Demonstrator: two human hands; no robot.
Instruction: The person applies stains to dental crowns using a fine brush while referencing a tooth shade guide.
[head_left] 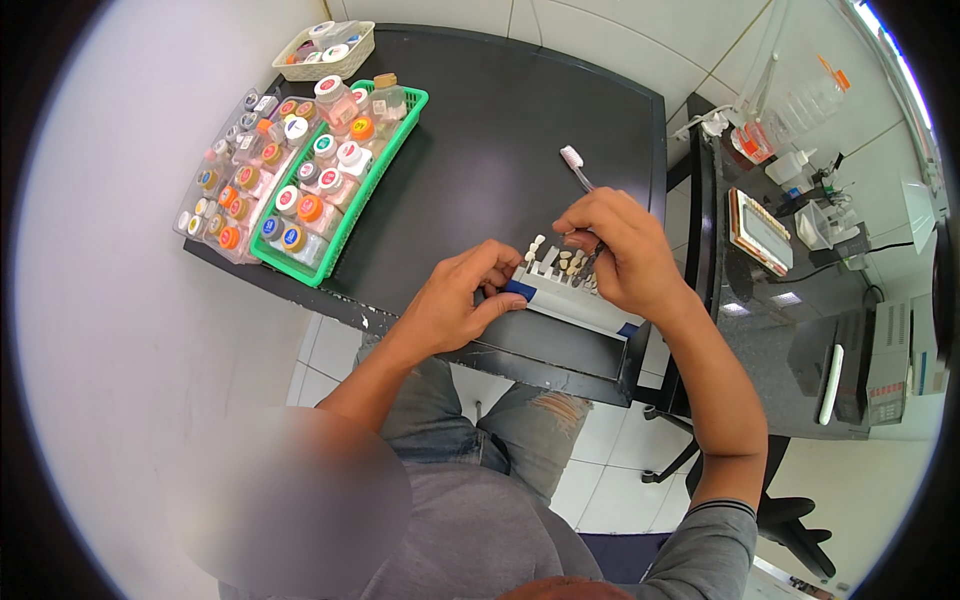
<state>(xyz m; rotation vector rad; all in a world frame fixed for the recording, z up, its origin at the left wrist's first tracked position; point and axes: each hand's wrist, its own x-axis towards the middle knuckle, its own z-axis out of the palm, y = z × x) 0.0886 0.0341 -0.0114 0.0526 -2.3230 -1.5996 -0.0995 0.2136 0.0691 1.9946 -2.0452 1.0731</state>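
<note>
Black table [480, 140], white rack [575, 305] slanting down rightward, left fingers [500, 304] pinching end, right fingers [583, 213] curled, hold unclear

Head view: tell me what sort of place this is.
Probably a dental laboratory: small tooth-shaped tabs stand in a pale holder, and capped jars crowd a green basket.

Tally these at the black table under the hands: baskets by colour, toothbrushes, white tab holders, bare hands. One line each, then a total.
Green basket: 1
Cream basket: 1
Toothbrush: 1
White tab holder: 1
Bare hands, left hand and right hand: 2
Total: 6
</note>
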